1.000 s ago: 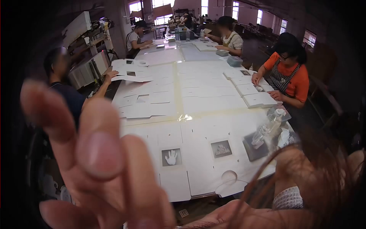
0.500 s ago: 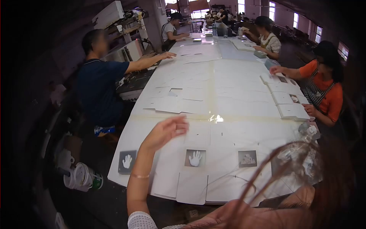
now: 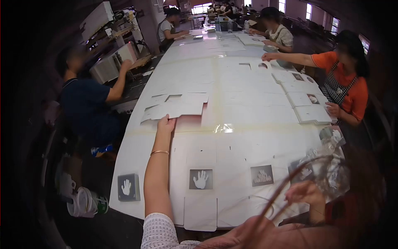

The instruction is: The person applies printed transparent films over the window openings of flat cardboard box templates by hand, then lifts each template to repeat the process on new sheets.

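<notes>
My left hand reaches forward and grips the near edge of a white die-cut card sheet with a square window. The sheet's near side is lifted off the table, and a reddish shadow shows under its right end. Loosely bent, my right hand hovers at the lower right, partly behind strands of hair; I see nothing in it. Before me lies a flat white card sheet with a dark panel bearing a white handprint and a dark lettered panel.
A stack of dark handprint cards sits at the left table edge. Crumpled clear plastic lies at right. A person in orange handles card sheets; another in dark blue stands left. White buckets stand on the floor.
My left hand has moved forward and taken hold of the windowed card sheet, raising its near side. My right hand has come into view. The person in orange now reaches farther across the table.
</notes>
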Action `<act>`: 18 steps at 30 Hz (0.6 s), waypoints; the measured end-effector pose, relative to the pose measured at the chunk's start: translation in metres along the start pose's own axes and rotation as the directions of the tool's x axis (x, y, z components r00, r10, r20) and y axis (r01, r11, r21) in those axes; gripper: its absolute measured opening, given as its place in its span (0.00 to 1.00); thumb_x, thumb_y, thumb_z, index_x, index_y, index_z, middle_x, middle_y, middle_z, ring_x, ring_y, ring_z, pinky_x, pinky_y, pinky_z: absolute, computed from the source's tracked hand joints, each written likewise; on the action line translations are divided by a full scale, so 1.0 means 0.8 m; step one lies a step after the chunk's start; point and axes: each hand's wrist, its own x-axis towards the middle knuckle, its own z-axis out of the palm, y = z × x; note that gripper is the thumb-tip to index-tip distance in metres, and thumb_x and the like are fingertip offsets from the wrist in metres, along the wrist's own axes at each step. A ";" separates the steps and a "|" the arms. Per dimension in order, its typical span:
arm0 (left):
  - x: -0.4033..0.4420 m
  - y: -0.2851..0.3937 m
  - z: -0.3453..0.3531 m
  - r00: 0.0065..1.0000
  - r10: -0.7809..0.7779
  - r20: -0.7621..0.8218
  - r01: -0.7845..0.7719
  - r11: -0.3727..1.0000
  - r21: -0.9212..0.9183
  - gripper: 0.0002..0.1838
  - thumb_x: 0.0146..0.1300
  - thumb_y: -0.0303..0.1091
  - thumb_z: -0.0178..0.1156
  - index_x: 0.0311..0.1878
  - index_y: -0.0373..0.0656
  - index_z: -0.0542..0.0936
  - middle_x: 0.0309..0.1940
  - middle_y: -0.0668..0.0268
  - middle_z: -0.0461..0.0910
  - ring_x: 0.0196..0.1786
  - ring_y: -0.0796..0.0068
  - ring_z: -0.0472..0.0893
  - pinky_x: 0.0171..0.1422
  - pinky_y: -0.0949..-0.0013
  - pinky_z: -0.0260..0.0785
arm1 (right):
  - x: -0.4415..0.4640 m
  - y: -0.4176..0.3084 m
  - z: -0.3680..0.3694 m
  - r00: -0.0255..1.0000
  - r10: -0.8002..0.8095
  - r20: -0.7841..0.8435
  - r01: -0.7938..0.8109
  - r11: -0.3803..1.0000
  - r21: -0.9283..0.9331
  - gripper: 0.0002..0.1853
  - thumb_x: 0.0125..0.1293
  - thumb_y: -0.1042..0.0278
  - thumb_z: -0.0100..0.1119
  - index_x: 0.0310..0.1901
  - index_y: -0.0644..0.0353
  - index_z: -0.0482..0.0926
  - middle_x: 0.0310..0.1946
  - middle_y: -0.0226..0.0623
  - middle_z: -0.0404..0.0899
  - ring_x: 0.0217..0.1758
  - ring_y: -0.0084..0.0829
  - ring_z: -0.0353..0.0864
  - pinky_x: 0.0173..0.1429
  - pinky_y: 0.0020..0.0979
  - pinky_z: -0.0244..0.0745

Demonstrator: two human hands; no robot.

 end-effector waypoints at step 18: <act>-0.354 0.117 -0.052 0.736 -0.294 0.610 -0.078 0.858 0.508 0.20 0.69 0.26 0.48 0.64 0.38 0.63 0.59 0.60 0.72 0.60 0.68 0.74 0.64 0.64 0.66 | 0.091 0.061 -0.046 0.867 0.101 -0.487 0.268 0.731 0.628 0.21 0.69 0.62 0.52 0.56 0.70 0.68 0.46 0.46 0.79 0.47 0.35 0.80 0.56 0.35 0.75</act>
